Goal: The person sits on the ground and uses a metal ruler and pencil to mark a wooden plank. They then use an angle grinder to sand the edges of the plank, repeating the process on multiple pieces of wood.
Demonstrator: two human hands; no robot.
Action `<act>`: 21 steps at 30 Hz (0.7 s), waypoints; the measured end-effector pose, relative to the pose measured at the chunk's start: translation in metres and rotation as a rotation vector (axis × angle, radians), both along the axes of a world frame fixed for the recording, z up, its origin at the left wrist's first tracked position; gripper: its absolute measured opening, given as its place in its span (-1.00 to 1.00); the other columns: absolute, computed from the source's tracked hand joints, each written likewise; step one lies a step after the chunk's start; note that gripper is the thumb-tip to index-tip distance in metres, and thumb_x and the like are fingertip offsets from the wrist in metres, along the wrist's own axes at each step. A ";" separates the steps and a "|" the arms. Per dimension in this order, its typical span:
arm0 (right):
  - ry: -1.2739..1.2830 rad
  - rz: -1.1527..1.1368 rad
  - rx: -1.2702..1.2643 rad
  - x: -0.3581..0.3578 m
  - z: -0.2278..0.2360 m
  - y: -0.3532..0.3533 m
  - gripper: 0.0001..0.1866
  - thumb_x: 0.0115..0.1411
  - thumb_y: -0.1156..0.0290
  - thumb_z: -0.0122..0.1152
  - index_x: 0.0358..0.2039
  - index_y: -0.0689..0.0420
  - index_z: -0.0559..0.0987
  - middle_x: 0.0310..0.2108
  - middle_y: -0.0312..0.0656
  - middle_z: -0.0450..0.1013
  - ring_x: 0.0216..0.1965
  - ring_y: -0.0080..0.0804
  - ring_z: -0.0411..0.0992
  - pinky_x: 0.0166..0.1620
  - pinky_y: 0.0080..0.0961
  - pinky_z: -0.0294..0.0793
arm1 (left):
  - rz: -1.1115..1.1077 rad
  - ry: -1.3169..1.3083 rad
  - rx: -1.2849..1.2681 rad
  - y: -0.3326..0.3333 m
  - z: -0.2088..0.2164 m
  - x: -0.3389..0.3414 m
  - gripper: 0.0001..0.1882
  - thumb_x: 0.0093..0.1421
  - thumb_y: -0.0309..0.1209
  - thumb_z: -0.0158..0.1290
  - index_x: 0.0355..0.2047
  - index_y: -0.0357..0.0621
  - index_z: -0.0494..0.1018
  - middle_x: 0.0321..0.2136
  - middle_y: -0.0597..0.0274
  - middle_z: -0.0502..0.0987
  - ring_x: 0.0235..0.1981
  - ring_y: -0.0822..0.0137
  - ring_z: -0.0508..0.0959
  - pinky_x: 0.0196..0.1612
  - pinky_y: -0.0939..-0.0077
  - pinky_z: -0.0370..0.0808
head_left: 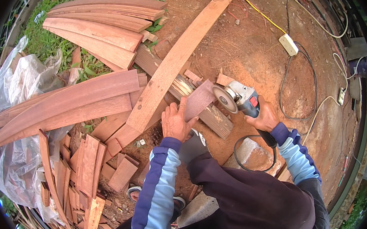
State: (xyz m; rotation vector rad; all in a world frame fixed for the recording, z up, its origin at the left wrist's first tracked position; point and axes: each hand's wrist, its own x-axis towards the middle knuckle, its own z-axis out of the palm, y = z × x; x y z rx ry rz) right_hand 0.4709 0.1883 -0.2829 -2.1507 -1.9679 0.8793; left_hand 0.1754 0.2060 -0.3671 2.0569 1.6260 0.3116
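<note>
My right hand [265, 117] is wrapped round the body of an angle grinder [249, 99], blue-grey with a red patch. Its round disc [225, 99] stands at the right end of a short reddish-brown board [200, 99]; I cannot tell whether the two touch. My left hand [175, 119] grips that board at its near end, fingers along the left side and thumb toward the right. Under the board lies a rough, splintered timber beam [217, 121]. A long pale plank [177, 59] slants across the beam just left of my left hand.
Curved boards [98, 35] lie stacked at the far left, with more [71, 100] nearer. Offcuts [87, 165] and clear plastic sheeting [6, 173] fill the lower left. A concrete block [254, 153] sits below the grinder's cord. At right are a white power strip [288, 44] and loose cables.
</note>
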 end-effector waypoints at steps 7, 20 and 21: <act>-0.024 -0.012 -0.008 -0.004 0.003 0.002 -0.35 -0.19 0.19 0.35 -0.23 0.49 0.37 -0.49 0.29 0.45 -0.42 0.17 0.51 -0.33 -0.16 0.49 | -0.003 -0.002 -0.001 0.000 0.001 0.000 -0.17 -0.09 -0.09 0.29 0.18 -0.09 0.27 -0.29 0.00 0.38 -0.21 0.03 0.40 -0.16 0.20 0.32; 0.006 -0.014 -0.001 -0.003 0.001 0.002 -0.37 -0.21 0.22 0.36 -0.23 0.45 0.37 -0.50 0.24 0.45 -0.42 0.14 0.50 -0.34 -0.19 0.48 | 0.003 -0.018 -0.013 0.000 0.001 0.000 -0.17 -0.09 -0.10 0.28 0.18 -0.06 0.26 -0.28 0.01 0.37 -0.20 0.02 0.39 -0.15 0.18 0.31; 0.009 -0.006 -0.008 -0.002 0.002 0.002 -0.36 -0.20 0.20 0.35 -0.24 0.47 0.37 -0.50 0.28 0.45 -0.41 0.17 0.51 -0.33 -0.18 0.49 | 0.001 -0.014 -0.019 0.000 0.002 0.000 -0.18 -0.09 -0.11 0.28 0.18 -0.06 0.26 -0.28 0.01 0.37 -0.20 0.02 0.39 -0.15 0.18 0.31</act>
